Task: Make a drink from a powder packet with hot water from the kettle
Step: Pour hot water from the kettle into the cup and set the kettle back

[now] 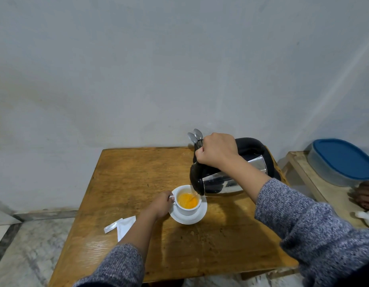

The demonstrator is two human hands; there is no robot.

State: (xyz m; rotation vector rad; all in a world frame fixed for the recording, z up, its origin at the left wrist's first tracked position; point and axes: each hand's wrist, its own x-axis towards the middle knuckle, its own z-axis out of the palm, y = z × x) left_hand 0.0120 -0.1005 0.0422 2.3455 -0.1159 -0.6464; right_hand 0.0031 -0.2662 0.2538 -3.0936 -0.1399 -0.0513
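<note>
Right hand (217, 150) is clenched round the kettle (231, 179) handle, left hand (162, 205) pinching the cup (187, 210) handle. Kettle likely heavy, hot; cup light, fragile, so steady it, you.

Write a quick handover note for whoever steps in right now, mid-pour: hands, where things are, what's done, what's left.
Right hand: gripping the kettle handle, kettle tipped, water streaming into the cup.
Left hand: at the cup's handle, steadying it on its saucer.
Torn packet lies at the table's left edge; spoons stand behind the kettle.
Done: powder in, liquid orange, cup partly full.
Left: finish pouring, set kettle down, probably stir.
</note>
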